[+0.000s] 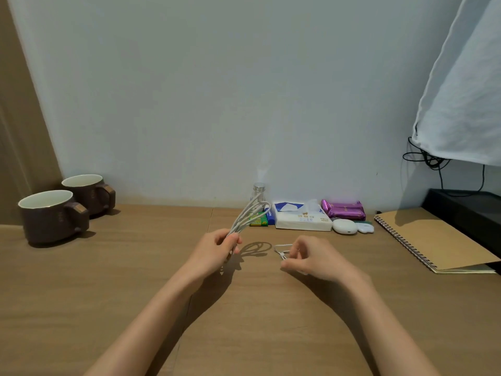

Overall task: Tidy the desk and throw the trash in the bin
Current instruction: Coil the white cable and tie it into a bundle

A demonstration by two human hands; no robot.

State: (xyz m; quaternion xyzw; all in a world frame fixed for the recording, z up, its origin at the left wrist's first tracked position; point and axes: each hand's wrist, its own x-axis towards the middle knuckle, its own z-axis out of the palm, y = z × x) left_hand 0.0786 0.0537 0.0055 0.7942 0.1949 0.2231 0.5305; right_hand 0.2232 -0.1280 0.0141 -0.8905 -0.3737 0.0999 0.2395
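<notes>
My left hand (217, 251) grips a white cable (248, 217) folded into several loops, which stick up and to the right above the wooden desk (108, 280). My right hand (311, 257) pinches the cable's loose end (282, 249) just above the desk surface. Along the back wall lie a tissue pack (301, 219), purple wrapped packets (343, 208), green packs (259, 219), a small glass jar (259, 189), a white round case (344, 226) and a small white object (364, 227).
Two brown mugs (51, 215) (89, 192) stand at the back left. A spiral notebook (431, 237) lies at the right, beside a black box (471, 210) with black wires above it. A white cloth (466, 90) hangs at the upper right.
</notes>
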